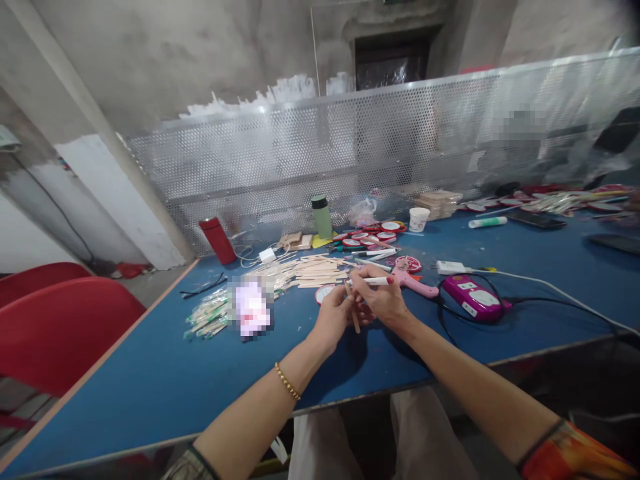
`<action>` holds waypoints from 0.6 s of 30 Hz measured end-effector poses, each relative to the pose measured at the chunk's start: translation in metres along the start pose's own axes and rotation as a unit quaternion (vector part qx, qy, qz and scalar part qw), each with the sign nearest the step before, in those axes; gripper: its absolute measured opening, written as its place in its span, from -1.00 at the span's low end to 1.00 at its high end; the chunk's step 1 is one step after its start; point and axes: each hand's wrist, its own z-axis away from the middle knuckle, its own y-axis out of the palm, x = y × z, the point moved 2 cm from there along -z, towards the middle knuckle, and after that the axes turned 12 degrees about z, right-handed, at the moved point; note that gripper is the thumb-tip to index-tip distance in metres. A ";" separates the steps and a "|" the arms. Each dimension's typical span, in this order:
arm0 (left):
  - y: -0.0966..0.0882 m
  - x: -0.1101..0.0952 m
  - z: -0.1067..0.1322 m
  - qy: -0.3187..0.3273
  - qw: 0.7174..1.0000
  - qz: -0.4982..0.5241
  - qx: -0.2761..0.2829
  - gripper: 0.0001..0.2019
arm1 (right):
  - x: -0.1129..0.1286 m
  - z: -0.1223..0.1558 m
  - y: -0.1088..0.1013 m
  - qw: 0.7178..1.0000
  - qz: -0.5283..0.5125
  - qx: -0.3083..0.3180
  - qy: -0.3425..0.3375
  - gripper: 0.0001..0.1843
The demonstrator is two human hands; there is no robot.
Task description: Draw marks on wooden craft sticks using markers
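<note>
My left hand point(336, 313) is closed on a flat wooden stick point(355, 321), which it holds upright above the blue table. Pinched in my right hand point(383, 299) is a white pen with a red end point(380, 281), its writing end close to the stick's upper part. The right fingers partly hide the stick. A round white disc with a red rim point(325, 294) lies just behind my left hand. Many loose wooden sticks point(320, 271) are spread beyond both hands. A pink glue gun point(417, 287) rests to the right of my right hand.
A lit phone point(253, 308) and bagged sticks point(213, 313) lie left. Behind stand a red bottle point(218, 241), a green bottle point(321, 217) and a white cup point(419, 220). Right, a purple device point(473, 297) trails cables. A perforated metal screen point(280, 153) borders the table's back.
</note>
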 end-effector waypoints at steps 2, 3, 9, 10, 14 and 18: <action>-0.001 0.001 -0.001 -0.003 1.000 -0.004 0.000 -0.66 | 0.001 0.000 -0.001 1.000 -0.003 -0.005 -0.002 -0.65; -0.001 0.001 -0.001 -0.004 1.000 -0.005 0.000 -0.67 | 0.001 0.000 -0.001 1.000 -0.004 -0.006 -0.002 -0.65; -0.001 0.001 0.000 0.000 1.000 -0.016 0.000 -0.67 | 0.001 0.000 -0.001 1.000 -0.009 0.000 0.009 -0.65; 0.000 0.000 0.000 0.001 1.000 -0.016 0.000 -0.66 | 0.001 0.000 0.000 1.000 -0.009 0.001 0.009 -0.65; 0.001 -0.001 0.001 -0.002 1.000 -0.018 0.004 -0.64 | 0.002 0.000 0.000 1.000 -0.010 -0.003 0.015 -0.64; -0.001 0.001 -0.001 -0.003 1.000 -0.015 0.001 -0.65 | 0.003 0.001 -0.001 1.000 -0.016 -0.006 0.026 -0.64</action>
